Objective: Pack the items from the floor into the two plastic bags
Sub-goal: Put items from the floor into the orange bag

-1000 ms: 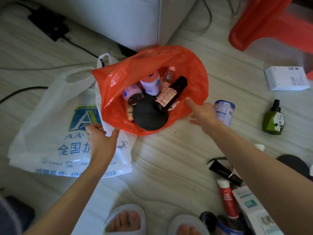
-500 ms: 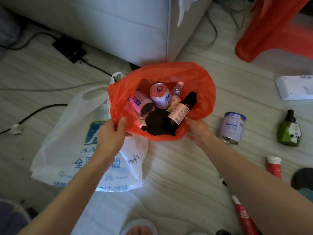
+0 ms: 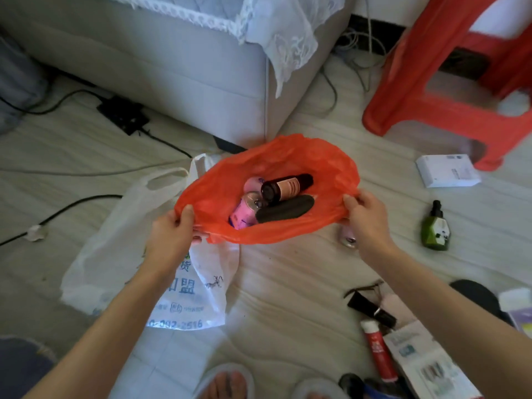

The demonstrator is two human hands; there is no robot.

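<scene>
The flat white plastic bag with blue print (image 3: 115, 254) is lying on the floor. Your left hand (image 3: 169, 234) & right hand (image 3: 368, 223) are each pinching the rim of the thin red plastic bag (image 3: 276, 228), w/ a dark brown glass bottle (image 3: 286, 187) lying inside. A green bottle (image 3: 435, 229) is sitting right of it.
</scene>
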